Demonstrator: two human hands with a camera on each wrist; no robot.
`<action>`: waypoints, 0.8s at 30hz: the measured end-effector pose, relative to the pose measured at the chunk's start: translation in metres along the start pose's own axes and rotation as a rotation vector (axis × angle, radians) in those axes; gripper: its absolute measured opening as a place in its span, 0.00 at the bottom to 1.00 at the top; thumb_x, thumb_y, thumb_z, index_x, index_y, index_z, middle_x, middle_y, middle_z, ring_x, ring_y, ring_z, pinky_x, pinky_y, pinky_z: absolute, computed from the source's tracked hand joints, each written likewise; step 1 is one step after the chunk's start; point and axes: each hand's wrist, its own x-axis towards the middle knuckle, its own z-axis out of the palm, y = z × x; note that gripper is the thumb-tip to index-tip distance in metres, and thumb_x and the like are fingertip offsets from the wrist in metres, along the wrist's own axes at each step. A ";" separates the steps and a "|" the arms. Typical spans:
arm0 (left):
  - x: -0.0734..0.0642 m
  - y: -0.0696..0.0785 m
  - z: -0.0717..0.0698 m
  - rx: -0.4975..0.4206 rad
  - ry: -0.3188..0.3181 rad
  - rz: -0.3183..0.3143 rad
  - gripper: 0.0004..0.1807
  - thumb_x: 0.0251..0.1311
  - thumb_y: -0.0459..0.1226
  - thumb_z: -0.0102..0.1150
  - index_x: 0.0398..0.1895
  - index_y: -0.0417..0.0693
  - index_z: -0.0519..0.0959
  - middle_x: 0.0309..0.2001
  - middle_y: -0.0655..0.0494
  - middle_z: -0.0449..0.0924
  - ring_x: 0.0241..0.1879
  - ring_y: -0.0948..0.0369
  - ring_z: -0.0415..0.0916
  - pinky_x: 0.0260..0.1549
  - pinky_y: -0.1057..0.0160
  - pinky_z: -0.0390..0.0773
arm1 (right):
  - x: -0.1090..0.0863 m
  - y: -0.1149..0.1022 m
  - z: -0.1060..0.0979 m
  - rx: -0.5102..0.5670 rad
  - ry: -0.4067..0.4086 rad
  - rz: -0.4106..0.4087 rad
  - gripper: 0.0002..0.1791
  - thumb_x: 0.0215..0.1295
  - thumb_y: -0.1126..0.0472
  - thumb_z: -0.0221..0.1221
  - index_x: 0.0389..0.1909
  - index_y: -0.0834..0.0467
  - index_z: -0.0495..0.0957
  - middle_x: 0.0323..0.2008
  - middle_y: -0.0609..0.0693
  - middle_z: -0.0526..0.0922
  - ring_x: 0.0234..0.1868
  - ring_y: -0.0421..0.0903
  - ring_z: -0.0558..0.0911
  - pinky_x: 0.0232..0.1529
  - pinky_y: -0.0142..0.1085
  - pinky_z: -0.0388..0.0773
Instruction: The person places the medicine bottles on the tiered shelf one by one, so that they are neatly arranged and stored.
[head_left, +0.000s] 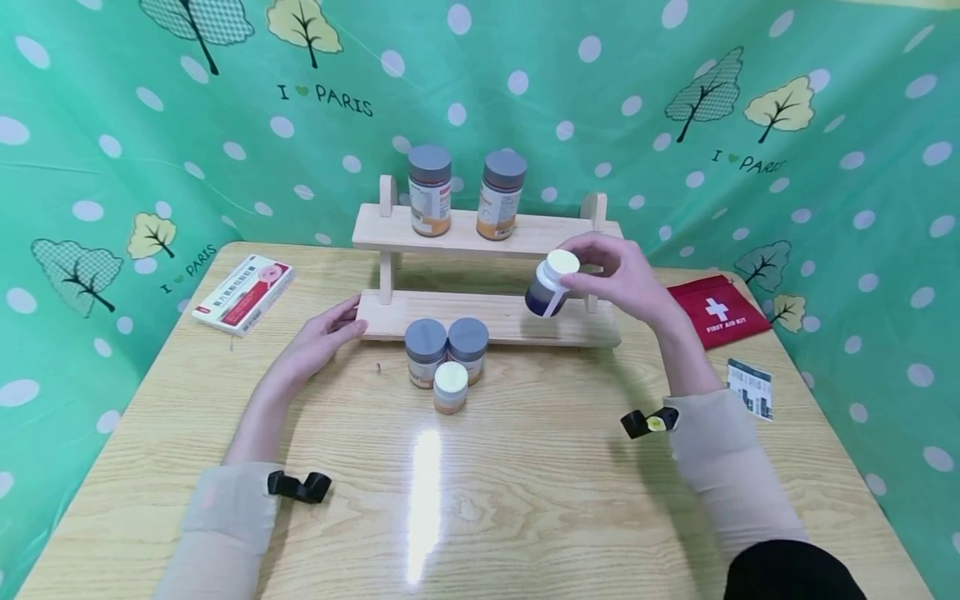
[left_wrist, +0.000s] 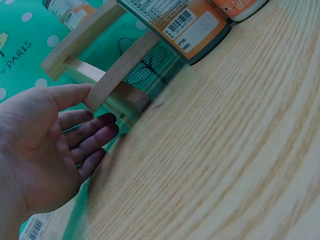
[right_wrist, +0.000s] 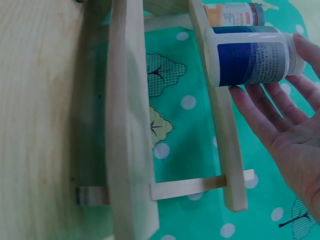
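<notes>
My right hand [head_left: 618,275] pinches a white-capped pill bottle [head_left: 552,283] between thumb and fingers. It holds the bottle tilted in front of the wooden two-tier rack's right half, above the lower shelf [head_left: 502,321]. A dark blue label [right_wrist: 250,62] wraps the bottle in the right wrist view. At the rack's left end, my left hand [head_left: 322,335] touches the lower shelf; its thumb tip meets the plank end [left_wrist: 112,75], the other fingers loosely bent. Two grey-lidded jars, one left [head_left: 430,192] and one right [head_left: 501,196], stand on the upper shelf [head_left: 457,237].
Before the rack stand two more grey-lidded jars [head_left: 425,354] and a small white-capped bottle [head_left: 450,387]. A red-and-white box [head_left: 243,293] lies at left. On the right are a red first aid pouch [head_left: 716,312] and a blister pack [head_left: 750,387]. A green curtain [head_left: 480,100] hangs behind.
</notes>
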 end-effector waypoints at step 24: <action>0.000 0.001 -0.001 0.007 0.005 -0.017 0.41 0.77 0.52 0.51 0.85 0.53 0.46 0.80 0.38 0.54 0.82 0.43 0.49 0.81 0.39 0.48 | 0.041 -0.015 -0.043 -0.022 0.086 0.006 0.17 0.67 0.58 0.68 0.54 0.57 0.82 0.48 0.46 0.84 0.45 0.48 0.84 0.45 0.29 0.86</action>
